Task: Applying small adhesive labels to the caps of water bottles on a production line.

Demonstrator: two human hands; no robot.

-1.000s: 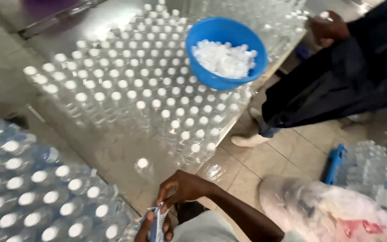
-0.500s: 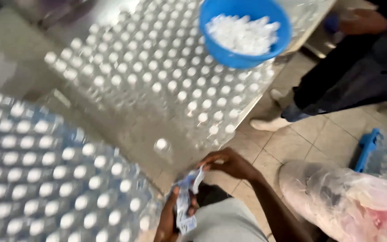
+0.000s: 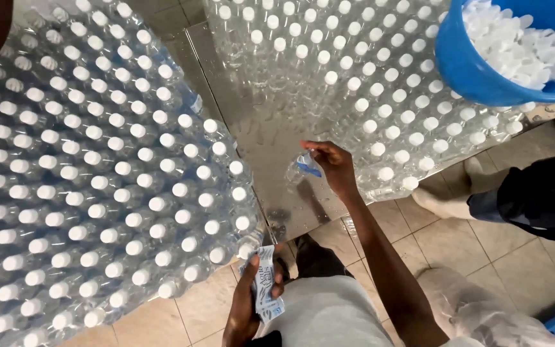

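My left hand [image 3: 246, 302] holds a stack of white and blue labels [image 3: 266, 284] low in the view, in front of my grey shirt. My right hand [image 3: 334, 167] reaches out over the steel table [image 3: 261, 138] and pinches a single blue and white label [image 3: 308, 163] against a lone clear bottle [image 3: 293, 172] standing apart from the rest. Several capped clear bottles [image 3: 348, 71] stand packed together on the table beyond that hand.
Wrapped packs of white-capped bottles [image 3: 91, 180] fill the left side. A blue bowl of white caps [image 3: 515, 48] rests on the bottles at top right. Another person's dark trouser leg and pale shoe [image 3: 441, 193] stand on the tiled floor at right. A clear plastic bag [image 3: 483, 308] lies at lower right.
My right hand pulled one label off the stack and moved up to the lone bottle on the table. The view swung left, so the wrapped packs now fill more of it.
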